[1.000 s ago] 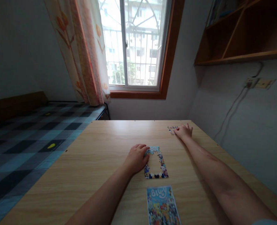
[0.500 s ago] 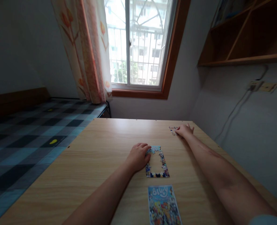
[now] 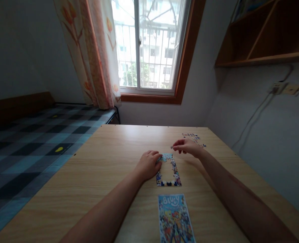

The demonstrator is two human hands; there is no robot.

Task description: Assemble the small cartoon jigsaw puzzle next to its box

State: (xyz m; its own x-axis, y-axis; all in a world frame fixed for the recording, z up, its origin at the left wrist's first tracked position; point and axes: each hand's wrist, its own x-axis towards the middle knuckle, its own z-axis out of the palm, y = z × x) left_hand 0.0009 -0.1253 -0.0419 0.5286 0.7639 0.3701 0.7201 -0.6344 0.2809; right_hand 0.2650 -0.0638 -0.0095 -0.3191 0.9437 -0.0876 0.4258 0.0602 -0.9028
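Observation:
A partly joined jigsaw puzzle (image 3: 174, 168) lies on the wooden table, its border of pieces framing bare wood in the middle. My left hand (image 3: 149, 164) rests at its upper left edge, fingers stretched out and lying flat. Above the table, just past the frame's top right corner, my right hand (image 3: 186, 147) pinches a small puzzle piece (image 3: 172, 147) between thumb and fingertips. Loose puzzle pieces (image 3: 189, 135) are scattered behind that hand, partly hidden by it. Nearer to me lies a picture card (image 3: 176, 217) with the word "Bluey" across its top.
The wooden table (image 3: 109, 182) runs toward the window (image 3: 154, 50). Left of it stands a bed with a checked cover (image 3: 38, 152). On the right wall hang a wooden shelf (image 3: 265, 60) and a socket with a cable (image 3: 277, 88).
My right hand has come left and nearer from the loose pieces, carrying a puzzle piece. My left hand stays at the puzzle's edge. The view has shifted slightly.

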